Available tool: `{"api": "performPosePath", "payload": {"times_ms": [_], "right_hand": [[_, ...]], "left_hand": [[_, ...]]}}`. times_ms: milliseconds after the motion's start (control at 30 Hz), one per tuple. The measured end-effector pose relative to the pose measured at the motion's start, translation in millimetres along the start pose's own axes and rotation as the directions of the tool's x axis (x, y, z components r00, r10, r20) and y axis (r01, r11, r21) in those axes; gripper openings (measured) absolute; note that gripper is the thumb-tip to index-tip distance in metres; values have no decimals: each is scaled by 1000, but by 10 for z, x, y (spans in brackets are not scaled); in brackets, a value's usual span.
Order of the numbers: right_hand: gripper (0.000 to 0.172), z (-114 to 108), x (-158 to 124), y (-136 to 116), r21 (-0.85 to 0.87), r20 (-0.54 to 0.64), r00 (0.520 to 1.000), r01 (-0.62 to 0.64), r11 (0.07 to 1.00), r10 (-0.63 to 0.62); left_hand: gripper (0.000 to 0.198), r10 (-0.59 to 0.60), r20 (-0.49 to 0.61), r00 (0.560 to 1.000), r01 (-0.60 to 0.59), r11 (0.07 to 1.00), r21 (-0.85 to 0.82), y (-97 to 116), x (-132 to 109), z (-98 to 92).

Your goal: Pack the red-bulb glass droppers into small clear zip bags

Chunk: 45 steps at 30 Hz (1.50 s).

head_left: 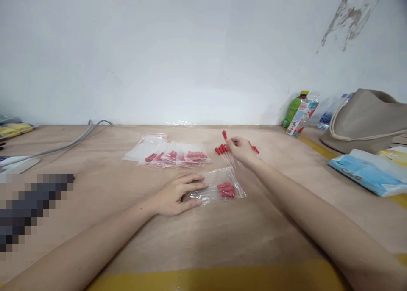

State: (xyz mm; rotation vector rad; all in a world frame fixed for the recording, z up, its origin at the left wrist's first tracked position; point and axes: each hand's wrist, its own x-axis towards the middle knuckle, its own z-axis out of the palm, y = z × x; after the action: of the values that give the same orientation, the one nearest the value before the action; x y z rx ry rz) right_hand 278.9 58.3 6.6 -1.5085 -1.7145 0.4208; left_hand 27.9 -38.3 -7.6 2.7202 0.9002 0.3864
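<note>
Your hands are working on droppers and bags.
Your left hand (pixel 176 194) is lying spread, pressing a clear bag (pixel 219 190) holding red-capped droppers; your right hand (pixel 242 149) is pinching loose droppers (pixel 222 149) farther off.

On the table (pixel 254 227), the left hand (pixel 176 194) lies flat on the left end of a small bag (pixel 222 188). Behind the bag, the right hand (pixel 241 149) holds a dropper (pixel 224 134) over a loose heap of droppers (pixel 220 150). A row of full bags (pixel 178 156) lies left of that heap. Bottles (pixel 299 112) stand far right, by the wall.

Green bottle (pixel 293 109), tan hat (pixel 369 119) rt; grey cable (pixel 63 145) lt.
</note>
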Motion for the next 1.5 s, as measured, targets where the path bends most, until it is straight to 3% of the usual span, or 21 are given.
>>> {"api": "performPosePath", "payload": {"times_ms": [33, 100, 200, 300, 467, 700, 967, 1100, 1200, 1500], "right_hand": [[27, -73, -59, 101, 162, -85, 996, 21, 987, -7], [37, -207, -216, 286, 375, -169, 985, 39, 926, 27], [57, -352, -463, 454, 549, -119, 985, -41, 835, 127], [63, -408, -596, 488, 634, -120, 968, -96, 767, 220], [60, -330, -638, 414, 634, -109, 966, -113, 765, 233], [53, -200, -800, 302, 625, 28, 977, -181, 759, 209], [46, -203, -800, 232, 800, 36, 955, -205, 564, 296], [41, -205, -839, 199, 822, 191, 945, -302, 484, 264], [33, -211, -868, 176, 795, 305, 930, -367, 483, 204], [40, -213, -871, 184, 825, 223, 956, -289, 486, 190]], "left_hand": [[47, -3, -1, 1000, 3, 1000, -2, 0, 1, 0], [47, -6, -6, 1000, 6, 1000, -7, 1, 3, 2], [47, -11, -8, 1000, 11, 1000, -12, 1, 6, 9], [47, -21, 1, 1000, 21, 1000, -8, 2, 8, 14], [46, -14, -2, 1000, 14, 1000, 9, -1, 5, 12], [46, 0, -23, 1000, 0, 1000, 5, -1, 12, 19], [48, 12, -36, 999, -12, 1000, -7, 2, 11, 28], [48, -1, -26, 1000, 1, 1000, 3, 17, 10, 15], [50, -10, -40, 999, 11, 1000, 4, 33, 11, 3], [55, 2, -54, 999, -1, 1000, 3, 10, -2, 18]]}}
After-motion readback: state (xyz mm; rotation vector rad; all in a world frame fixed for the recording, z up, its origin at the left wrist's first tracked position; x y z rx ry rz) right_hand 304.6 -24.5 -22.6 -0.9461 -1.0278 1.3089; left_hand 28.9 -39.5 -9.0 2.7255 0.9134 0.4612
